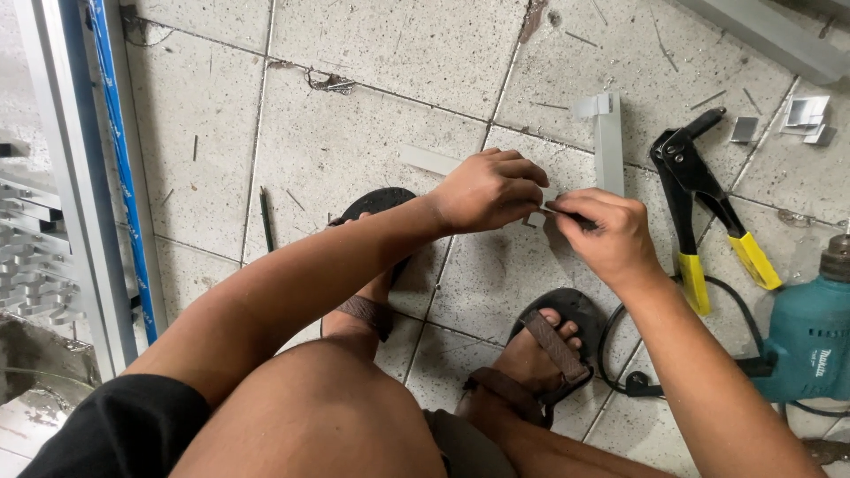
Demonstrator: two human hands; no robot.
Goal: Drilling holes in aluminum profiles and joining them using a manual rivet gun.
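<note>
I squat on a tiled floor, and my hands meet above it, in front of my sandalled feet. My left hand (490,188) pinches a small flat piece of grey aluminium (550,194) between fingers and thumb. My right hand (604,234) is closed on a thin dark tool (567,215) whose tip touches that piece. What the tool is exactly is hidden by my fingers. A short aluminium bar (608,150) lies on the floor just beyond my hands.
A hand riveter (699,199) with black jaws and yellow grips lies to the right. A teal electric drill (810,332) with a black cord sits at the far right. Aluminium frame profiles (84,177) stand at the left. Small metal offcuts (804,119) and rivet pins litter the tiles.
</note>
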